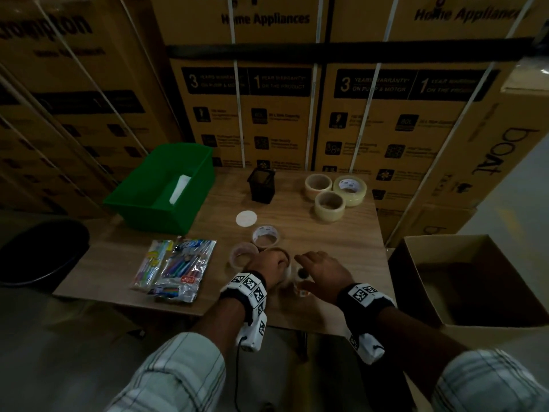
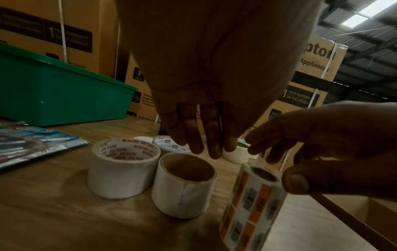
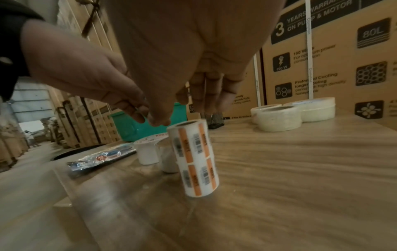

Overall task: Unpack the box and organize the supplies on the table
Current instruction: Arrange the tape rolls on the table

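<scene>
Two hands hover low over the near middle of the wood-grain desk (image 1: pixel 326 242). Far left, a green plastic bin (image 1: pixel 166 188) sits at the desk's back left corner, and two crinkled clear packets of pens (image 1: pixel 178 266) lie flat near the front edge. Right of them stand a white tape roll printed in red (image 2: pixel 122 168) and a plain white roll with a brown card core (image 2: pixel 184 185), just beside each other, both with their axes upright and open ends up. The left hand (image 2: pixel 204 101) hangs above the plain roll, its grip spread, fingers straight and holding nothing. Next stands the tall label roll with orange and barcode stickers (image 3: pixel 195 159), long axis upright, slightly tilted. The right hand (image 3: pixel 171 59) is over its top, grip loose and spread; contact is unclear. Bare wood lies right of it. An open brown cardboard box (image 1: pixel 475 281) stands beyond the desk's right edge.
</scene>
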